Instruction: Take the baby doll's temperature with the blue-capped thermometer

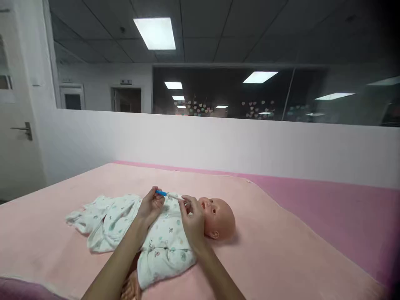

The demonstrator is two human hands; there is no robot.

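Observation:
A slim thermometer (171, 196), blue at one end and pale along the rest, is held level above the chest of a baby doll (220, 218). My left hand (152, 205) pinches its blue end between thumb and fingers. The fingers of my right hand (192, 216) close on the pale end, close to the doll's chin; the very tip is hidden by them. The doll lies on its back, head to the right, in a white printed romper (168, 233). One bare doll hand shows beside my left forearm.
A pink blanket (281, 250) covers the wide surface under the doll, with a darker pink mat (331, 208) beneath it. A white low wall (218, 137) with a window above runs along the back. At the far left is a door (18, 137).

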